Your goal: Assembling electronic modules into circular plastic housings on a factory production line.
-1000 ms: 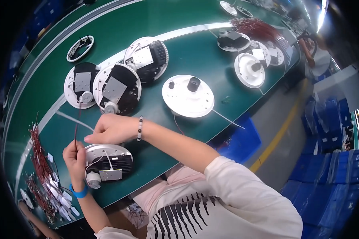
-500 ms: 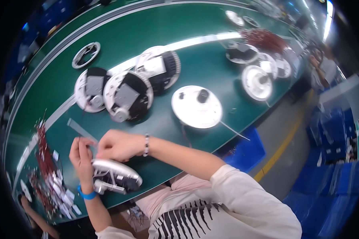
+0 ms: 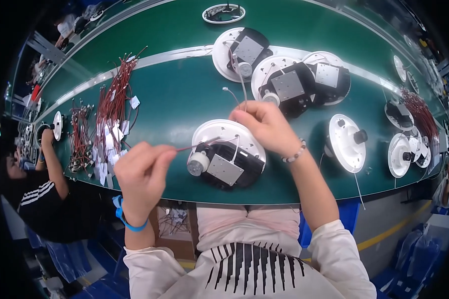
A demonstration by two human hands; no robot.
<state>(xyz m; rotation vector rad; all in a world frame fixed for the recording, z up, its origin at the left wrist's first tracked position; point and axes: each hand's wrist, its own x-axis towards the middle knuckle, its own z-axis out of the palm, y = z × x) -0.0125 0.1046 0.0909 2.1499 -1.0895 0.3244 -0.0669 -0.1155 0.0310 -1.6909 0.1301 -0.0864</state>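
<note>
Right in front of me, a round white housing (image 3: 202, 132) lies on the table with a black base, a silver metal plate (image 3: 224, 170) and a small white motor (image 3: 198, 164) on top. My left hand (image 3: 142, 172), at its left, is closed in a pinch on a dark red wire (image 3: 183, 148) that runs over the housing. Beyond the housing's far right rim, my right hand (image 3: 269, 128) pinches a thin pale cable (image 3: 239, 106). A small white connector (image 3: 226, 88) stands up near those fingertips. The pinched ends are hidden by the fingers.
Several similar assemblies (image 3: 287, 83) lie at the back. A white dome-shaped cover (image 3: 347, 144) with a trailing cable rests at right. Bundles of red wires (image 3: 115, 104) with white tags lie left. Another person's arm (image 3: 55, 159) is at far left. An open box (image 3: 174, 224) sits below the table edge.
The view has swung left. The housing, tilted on edge by my hands before, now lies flat. My hands have moved apart, the left one drawing the red wire out to the left.
</note>
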